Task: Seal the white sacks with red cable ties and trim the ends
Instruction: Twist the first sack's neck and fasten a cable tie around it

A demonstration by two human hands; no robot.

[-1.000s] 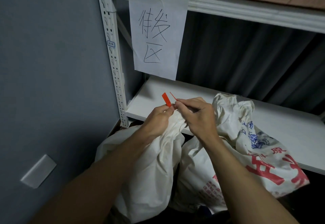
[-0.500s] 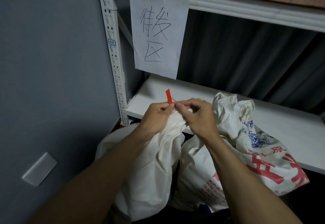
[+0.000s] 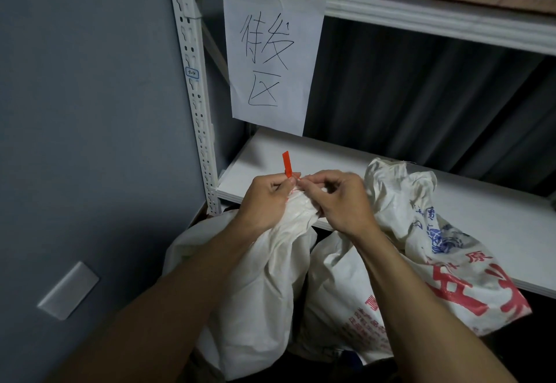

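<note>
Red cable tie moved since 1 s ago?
Yes. The red cable tie rose slightly and its tag stands more upright, judged against the white shelf board.

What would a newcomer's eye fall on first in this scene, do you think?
The red cable tie stands out, sticking up at centre where the left hand and right hand pinch it at the gathered neck of a white sack. Above it a paper sign with handwritten characters hangs from the shelf; a red-and-blue printed sack leans at right.
</note>
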